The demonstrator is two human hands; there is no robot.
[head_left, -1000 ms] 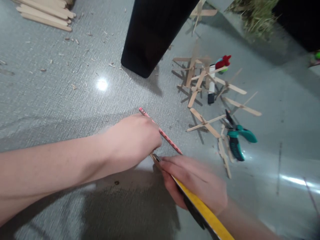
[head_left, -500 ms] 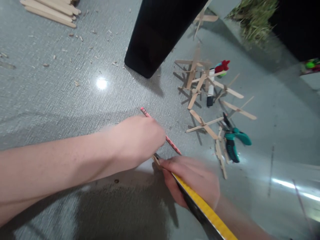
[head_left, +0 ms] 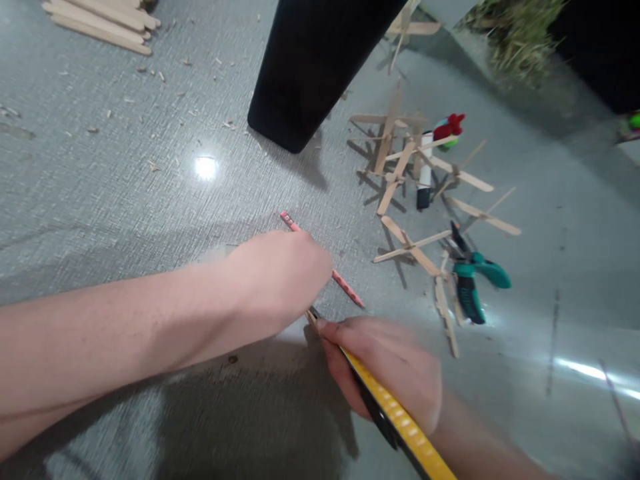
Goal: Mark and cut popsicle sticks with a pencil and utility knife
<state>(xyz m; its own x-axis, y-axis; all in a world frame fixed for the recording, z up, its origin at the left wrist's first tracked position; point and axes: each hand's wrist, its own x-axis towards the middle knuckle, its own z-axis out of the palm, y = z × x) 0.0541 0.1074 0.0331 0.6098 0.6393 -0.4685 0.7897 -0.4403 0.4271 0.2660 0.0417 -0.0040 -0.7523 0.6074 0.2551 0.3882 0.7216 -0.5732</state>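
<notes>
My left hand (head_left: 280, 280) is closed, its fingers hidden beneath it, at one end of a small wooden stick (head_left: 311, 320). Just to the lower right, my right hand (head_left: 385, 363) is closed around a yellow and black tool (head_left: 405, 427), whose dark tip meets the stick. What kind of tool it is I cannot tell. A pink pencil (head_left: 347, 288) lies on the grey table (head_left: 215, 207), partly covered by my left hand.
A black object (head_left: 310, 73) juts in from the top. Crossed wooden sticks (head_left: 407, 245), a white marker (head_left: 425, 170) and green-handled pliers (head_left: 467, 280) lie at the right. Flat sticks (head_left: 100, 23) are stacked at the upper left, with wood chips scattered nearby.
The yellow tool has turned slightly in my right hand, its rear part shifting left. My left hand has hardly moved. Things at the right sit a little farther right in the view.
</notes>
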